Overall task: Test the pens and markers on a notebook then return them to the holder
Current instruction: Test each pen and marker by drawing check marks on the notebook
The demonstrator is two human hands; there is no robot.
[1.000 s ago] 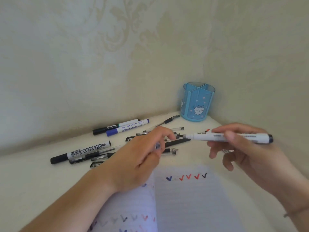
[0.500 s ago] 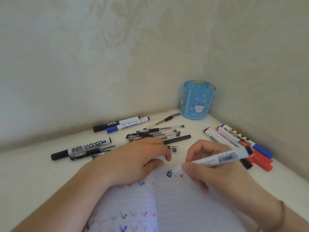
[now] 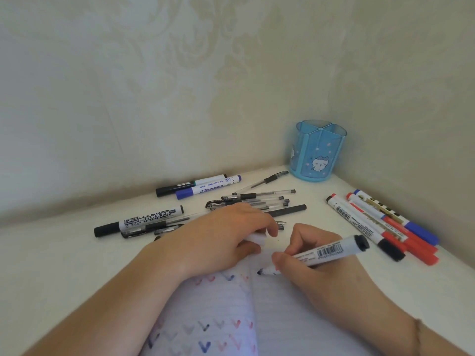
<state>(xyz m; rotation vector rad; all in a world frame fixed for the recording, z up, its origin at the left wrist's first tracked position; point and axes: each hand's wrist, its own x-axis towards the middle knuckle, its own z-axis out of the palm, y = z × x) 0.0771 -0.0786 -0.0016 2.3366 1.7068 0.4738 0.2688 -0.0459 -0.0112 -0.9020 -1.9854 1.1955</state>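
An open lined notebook (image 3: 213,319) lies in front of me, its pages covered with red, blue and grey check marks. My right hand (image 3: 316,273) grips a white marker (image 3: 318,254) with a black end, its tip touching the right page. My left hand (image 3: 226,240) rests on the notebook's top edge with its fingers curled round a white cap (image 3: 77,237). The blue pen holder (image 3: 318,151) stands in the far corner with nothing showing above its rim.
Several pens and markers (image 3: 231,201) lie scattered behind my left hand, among them a black-capped marker (image 3: 138,220). A row of red, blue and black markers (image 3: 380,224) lies at the right by the wall. Walls close off the back and right.
My right hand has brought the marker down from mid-air to the page. My left hand drew back from the marker's tip and settled on the notebook's top edge.
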